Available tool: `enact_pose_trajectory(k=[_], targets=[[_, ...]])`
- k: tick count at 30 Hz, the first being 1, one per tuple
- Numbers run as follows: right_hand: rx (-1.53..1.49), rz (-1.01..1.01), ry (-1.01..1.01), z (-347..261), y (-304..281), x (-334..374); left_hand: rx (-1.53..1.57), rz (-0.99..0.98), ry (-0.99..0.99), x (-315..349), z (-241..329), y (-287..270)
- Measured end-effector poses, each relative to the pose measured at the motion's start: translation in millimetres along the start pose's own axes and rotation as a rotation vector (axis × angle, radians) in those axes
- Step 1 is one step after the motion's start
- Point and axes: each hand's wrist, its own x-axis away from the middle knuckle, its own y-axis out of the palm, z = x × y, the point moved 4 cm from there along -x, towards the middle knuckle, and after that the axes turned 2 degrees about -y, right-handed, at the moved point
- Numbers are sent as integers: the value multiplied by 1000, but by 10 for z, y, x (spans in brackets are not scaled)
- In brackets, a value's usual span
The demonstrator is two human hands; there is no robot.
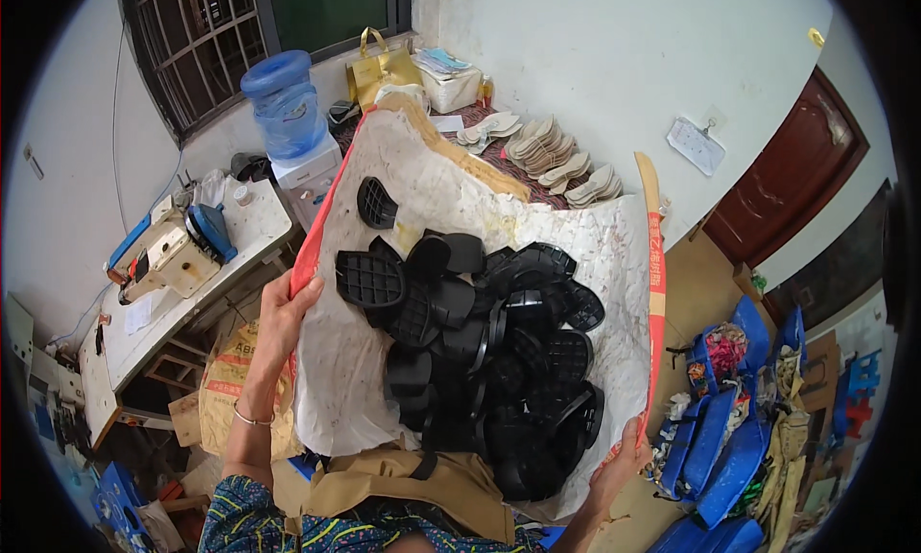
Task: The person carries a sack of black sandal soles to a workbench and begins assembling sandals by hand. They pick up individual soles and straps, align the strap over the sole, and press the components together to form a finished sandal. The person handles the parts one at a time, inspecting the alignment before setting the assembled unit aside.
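Note:
A large opened-out sack (350, 400), white and stained inside with red edges, spreads in front of my body. My left hand (285, 315) is closed on its left edge, the thumb on the inner side. Lower down, my right hand (624, 452) grips the right edge near the bottom corner. Between them lies a loose heap of black moulded shoe heel pieces (451, 304), several showing gridded undersides. One black heel piece (376, 203) sits apart, higher up on the sack. A tan apron (403, 481) shows below the heap.
A sewing machine (177, 251) stands on a white table (134, 347) at left, near a water dispenser bottle (288, 112). Stacked insole shapes (542, 150) lie on the far table. Blue bins (734, 452) with scraps crowd the floor at right. A brown door (796, 184) stands beyond.

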Motion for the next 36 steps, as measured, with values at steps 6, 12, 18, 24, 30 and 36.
enact_pose_trajectory(k=[6, 12, 18, 24, 30, 36], targets=[[7, 30, -100, -144, 341, -255, -16, 18, 116, -541, 15, 166], [112, 133, -194, -22, 861, -723, -25, 23, 98, -1421, -206, 496], [92, 132, -46, 92, 2139, -1396, 20, 1, 86, -2969, -406, 1095], [191, 233, -48, 410, 2950, -2272, -32, -108, 150, -4438, -144, 1958], [355, 546, -567, 1, 3784, -2825, 173, 16, 349, -5620, 418, 2455], [372, 809, -710, -469, 4350, -3245, 222, 330, 662, -6757, 786, 2634]])
